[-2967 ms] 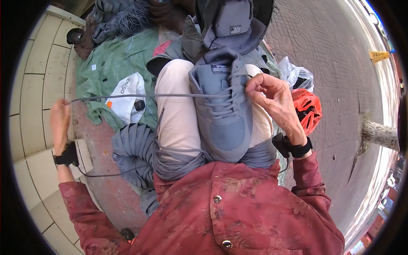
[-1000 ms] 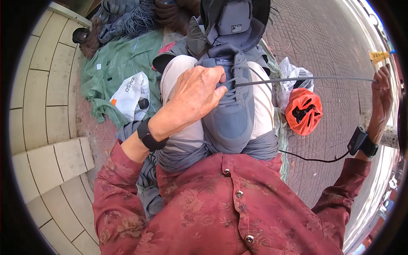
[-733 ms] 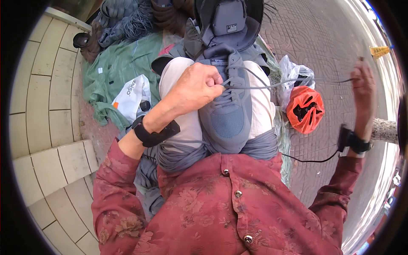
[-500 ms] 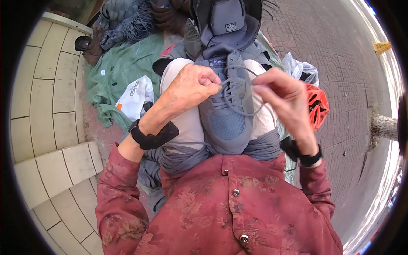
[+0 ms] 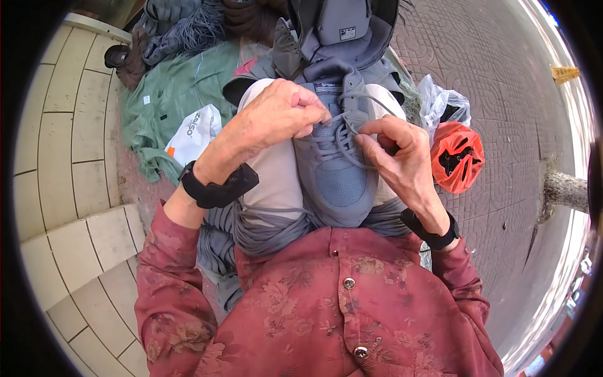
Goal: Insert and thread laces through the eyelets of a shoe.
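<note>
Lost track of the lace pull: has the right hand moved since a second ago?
Yes. The right hand has come in from far out past the orange helmet to the grey shoe, left of the helmet.

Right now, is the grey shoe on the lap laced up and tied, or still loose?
Still loose: the grey shoe shows no knot, and both the left hand and right hand pinch its lace.
</note>
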Motion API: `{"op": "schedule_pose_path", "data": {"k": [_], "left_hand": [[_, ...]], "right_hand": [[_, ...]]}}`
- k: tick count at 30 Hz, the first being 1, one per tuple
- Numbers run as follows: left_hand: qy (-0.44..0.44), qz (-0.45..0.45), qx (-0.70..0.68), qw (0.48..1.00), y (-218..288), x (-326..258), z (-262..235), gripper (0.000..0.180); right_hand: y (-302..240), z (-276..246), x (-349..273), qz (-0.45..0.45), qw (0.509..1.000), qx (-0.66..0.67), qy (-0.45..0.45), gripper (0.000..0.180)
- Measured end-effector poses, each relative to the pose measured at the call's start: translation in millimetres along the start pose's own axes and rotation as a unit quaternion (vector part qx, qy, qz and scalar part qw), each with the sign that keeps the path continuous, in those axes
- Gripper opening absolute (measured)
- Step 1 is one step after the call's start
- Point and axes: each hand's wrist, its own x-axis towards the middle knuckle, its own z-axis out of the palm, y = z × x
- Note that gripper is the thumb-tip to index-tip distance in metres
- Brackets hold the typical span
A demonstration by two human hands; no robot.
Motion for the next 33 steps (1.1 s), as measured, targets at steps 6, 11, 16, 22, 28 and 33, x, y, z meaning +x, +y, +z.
{"op": "schedule_pose_path", "data": {"k": [6,11,16,22,28,33], "left_hand": [[0.114,0.082,0.006,0.990,-3.4,-14.0,-9.4,0.020],[0.096,0.085,-0.032,0.991,-12.3,-26.6,1.1,0.021],[0.122,0.100,-0.066,0.985,-23.3,-29.9,4.2,0.020],[0.119,0.115,-0.030,0.986,-23.5,-27.4,5.2,0.021],[-0.082,0.147,-0.164,0.972,4.2,-31.6,17.8,0.032],[-0.044,0.173,-0.219,0.959,16.1,-46.9,21.0,0.025]], "right_hand": [[-0.8,-2.6,3.3,0.097,0.983,0.157,-0.006,0.008],[-6.8,-3.8,11.5,0.004,0.998,0.061,-0.005,0.009],[-2.0,-7.8,4.1,0.020,0.999,0.041,-0.020,0.009],[-21.3,-11.3,19.8,0.087,0.979,0.177,-0.042,0.008],[-76.7,1.2,71.5,-0.030,0.945,0.315,-0.080,0.011],[-124.0,-3.1,105.6,-0.021,0.854,0.436,-0.284,0.031]]}}
